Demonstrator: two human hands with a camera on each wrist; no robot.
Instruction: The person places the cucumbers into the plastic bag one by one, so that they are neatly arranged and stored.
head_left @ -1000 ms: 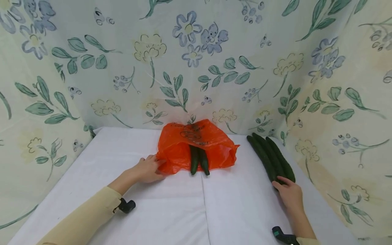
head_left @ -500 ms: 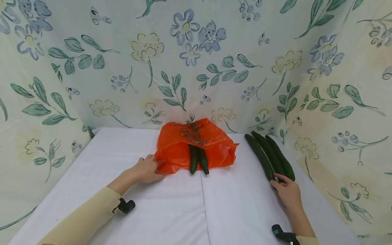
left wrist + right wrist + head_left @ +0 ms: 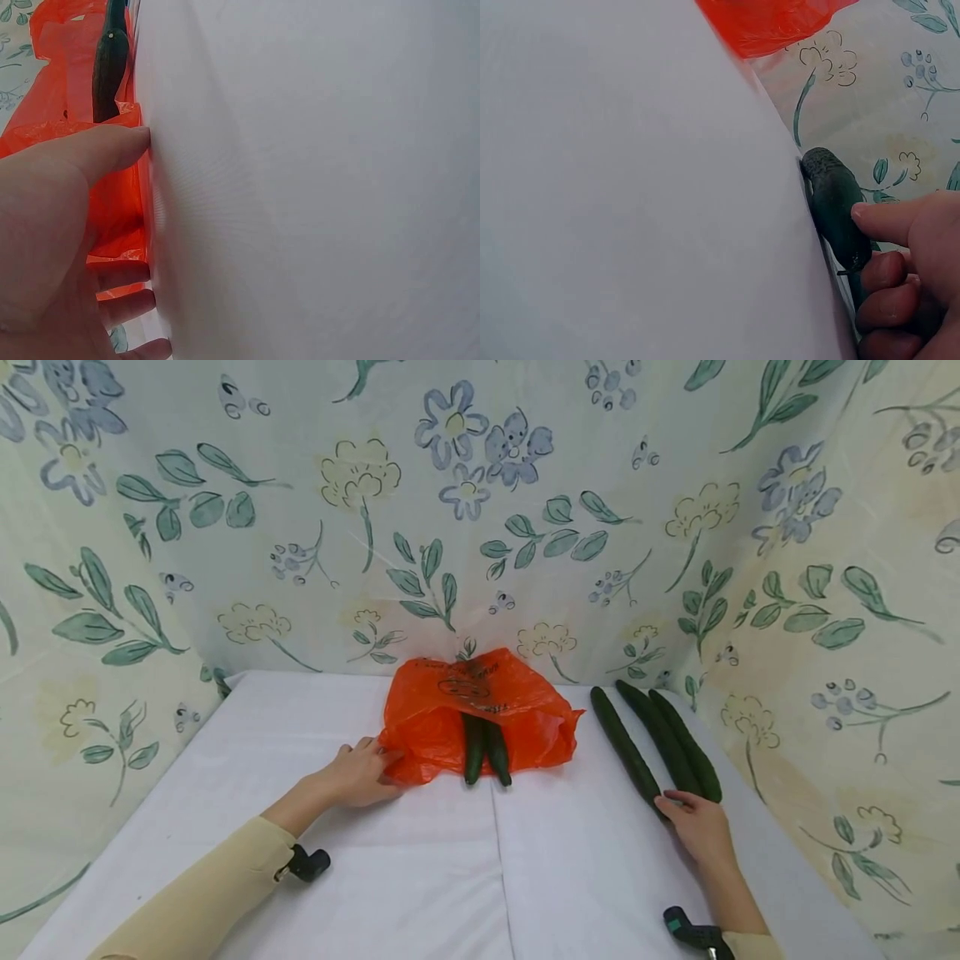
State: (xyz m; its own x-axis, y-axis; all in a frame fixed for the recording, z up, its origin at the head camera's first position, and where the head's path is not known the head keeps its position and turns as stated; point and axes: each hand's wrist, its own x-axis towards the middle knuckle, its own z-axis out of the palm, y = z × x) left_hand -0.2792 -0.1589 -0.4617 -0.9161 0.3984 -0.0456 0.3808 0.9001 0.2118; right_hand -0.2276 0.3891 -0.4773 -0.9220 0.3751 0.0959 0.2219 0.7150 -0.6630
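An orange-red plastic bag (image 3: 420, 735) lies on the white table, with two dark green cucumbers (image 3: 474, 752) sticking out of its mouth. My left hand (image 3: 363, 774) rests at the bag's left edge. In the left wrist view its thumb and fingers (image 3: 124, 305) are spread, tips at the table, with part of the bag showing between them. On the right, my right hand (image 3: 701, 831) pinches the near end of a long cucumber (image 3: 622, 743). The right wrist view shows the thumb on this cucumber's (image 3: 838, 206) side and the other fingers curled below.
Two more cucumbers (image 3: 667, 735) lie side by side just right of the gripped one. A floral cloth (image 3: 465, 527) hangs behind the table and along both sides. The white table cover (image 3: 420, 877) has a crease running down its middle.
My right hand has drawn the leftmost cucumber left, opening a gap between it and the other two. The left hand and bag have stayed in place.
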